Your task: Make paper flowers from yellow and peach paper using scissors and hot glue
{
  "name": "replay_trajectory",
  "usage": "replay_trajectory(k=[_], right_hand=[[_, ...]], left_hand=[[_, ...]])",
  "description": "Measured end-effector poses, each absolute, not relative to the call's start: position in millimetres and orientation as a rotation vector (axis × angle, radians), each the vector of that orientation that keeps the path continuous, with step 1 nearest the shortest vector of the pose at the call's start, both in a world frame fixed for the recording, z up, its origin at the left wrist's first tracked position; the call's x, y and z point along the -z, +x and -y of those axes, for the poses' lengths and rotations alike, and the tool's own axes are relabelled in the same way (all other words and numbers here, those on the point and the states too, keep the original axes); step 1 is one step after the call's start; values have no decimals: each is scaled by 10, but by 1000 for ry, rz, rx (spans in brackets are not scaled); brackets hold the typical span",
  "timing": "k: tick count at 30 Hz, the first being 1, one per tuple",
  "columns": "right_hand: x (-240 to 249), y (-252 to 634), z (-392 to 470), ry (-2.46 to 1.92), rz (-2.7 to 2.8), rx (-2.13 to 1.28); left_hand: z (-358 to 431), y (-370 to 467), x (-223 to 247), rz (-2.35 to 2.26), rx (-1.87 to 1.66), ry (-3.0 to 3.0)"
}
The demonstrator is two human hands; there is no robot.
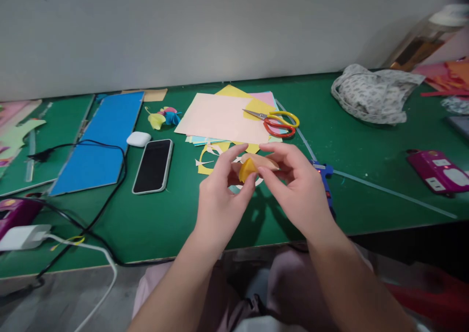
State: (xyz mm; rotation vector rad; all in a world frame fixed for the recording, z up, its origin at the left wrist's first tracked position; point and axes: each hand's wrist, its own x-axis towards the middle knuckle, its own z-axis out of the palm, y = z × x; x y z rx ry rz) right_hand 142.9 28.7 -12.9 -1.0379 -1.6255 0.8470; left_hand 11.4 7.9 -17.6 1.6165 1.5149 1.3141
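Being pinched: yellow paper piece (247, 169) by L hand (220, 195), peach paper piece (268, 161) by R hand (301, 191), fingers part-curled; could be creased/torn if over-squeezed.

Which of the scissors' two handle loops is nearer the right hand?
The red loop, on the near side of the scissors, just beyond the right hand. The other, the yellow loop, lies farther back.
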Motion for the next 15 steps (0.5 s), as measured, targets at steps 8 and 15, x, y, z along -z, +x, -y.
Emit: replay_trajectory(k=[8, 15], right_hand=[[127, 1401, -247, -1066, 1747, -668], [154, 1379, -232, -1055, 1782, -596]], left_hand=[[-69, 141, 202, -1526, -1358, 1504], [-70, 145, 212, -1593, -1380, 1582]])
